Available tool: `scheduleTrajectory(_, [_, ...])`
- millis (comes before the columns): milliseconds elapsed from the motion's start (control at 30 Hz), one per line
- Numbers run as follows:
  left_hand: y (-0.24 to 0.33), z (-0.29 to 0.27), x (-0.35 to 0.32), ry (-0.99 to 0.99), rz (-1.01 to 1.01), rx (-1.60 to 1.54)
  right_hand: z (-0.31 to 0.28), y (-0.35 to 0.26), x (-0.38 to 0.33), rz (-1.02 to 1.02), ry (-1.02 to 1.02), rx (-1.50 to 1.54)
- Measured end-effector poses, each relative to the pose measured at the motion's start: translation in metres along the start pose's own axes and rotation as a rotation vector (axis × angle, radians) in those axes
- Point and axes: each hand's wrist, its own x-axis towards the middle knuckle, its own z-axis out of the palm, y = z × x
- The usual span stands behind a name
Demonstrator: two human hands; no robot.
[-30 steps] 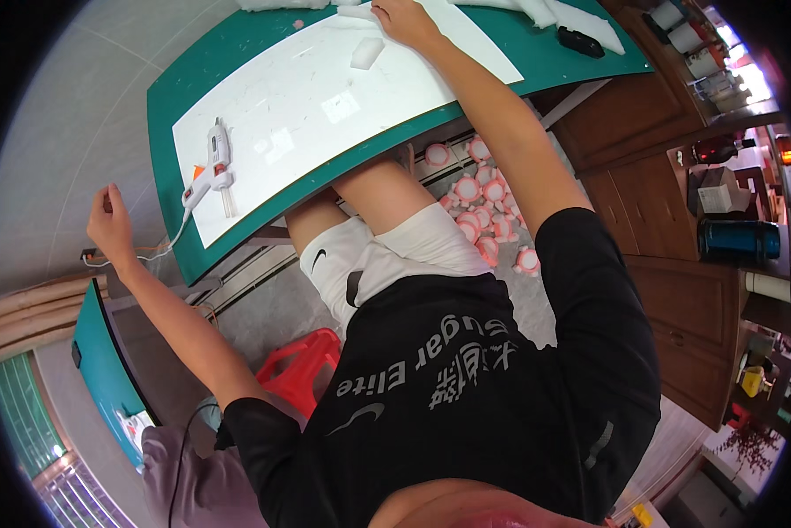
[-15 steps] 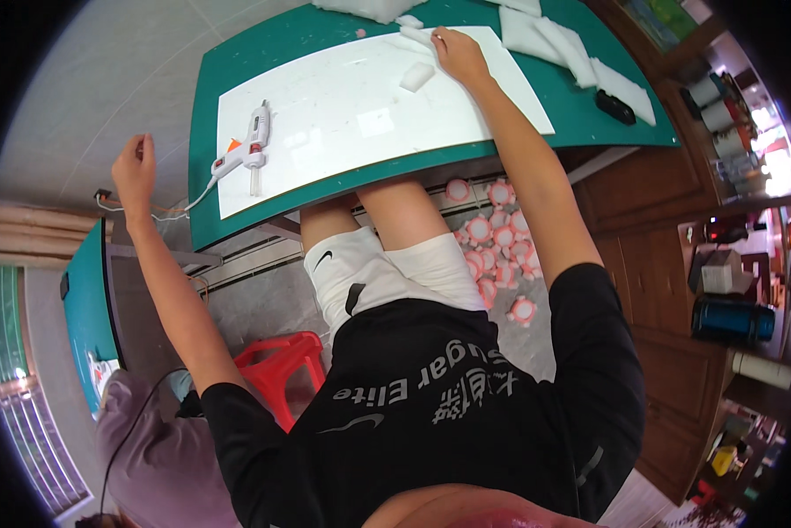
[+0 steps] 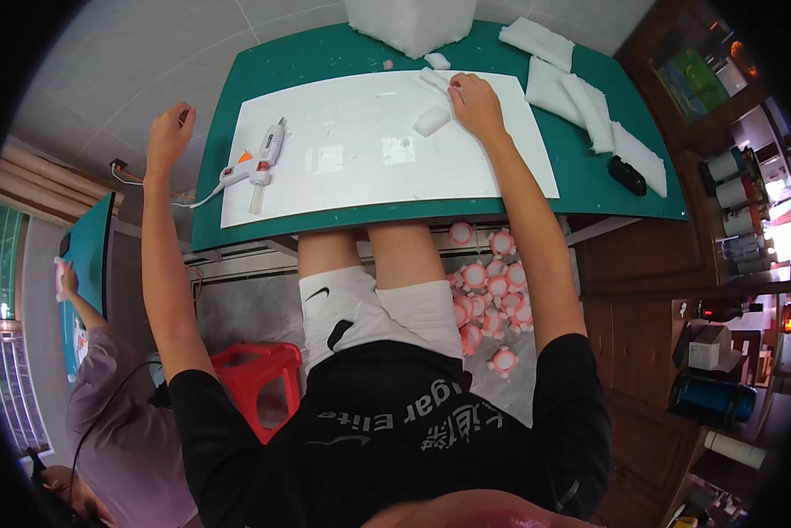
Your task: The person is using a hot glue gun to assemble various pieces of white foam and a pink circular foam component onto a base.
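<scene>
Mostly bare white board [image 3: 351,176], right hand [image 3: 477,109] near edge

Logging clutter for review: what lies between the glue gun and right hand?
In the head view, a flat white piece lies near the right hand; then white board to the glue gun.

The green table [image 3: 589,187] carries a white board [image 3: 360,185] centrally, a white block [image 3: 413,26] at twelve o'clock, foam slabs [image 3: 549,84] at two o'clock.
</scene>
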Motion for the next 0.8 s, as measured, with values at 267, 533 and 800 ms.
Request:
scheduleTrajectory(267, [-0.003, 0.037, 0.021, -0.017, 0.041, -0.045, 0.005, -0.003, 0.002, 0.012, -0.028, -0.096])
scheduleTrajectory(533, [-0.05, 0.062, 0.038, -0.08, 0.031, -0.079, 0.009, -0.002, 0.001, 0.014, 0.072, -0.107])
scheduleTrajectory(800, [-0.091, 0.106, 0.057, -0.015, -0.24, -0.44, -0.001, 0.006, 0.029, 0.087, -0.184, -0.088])
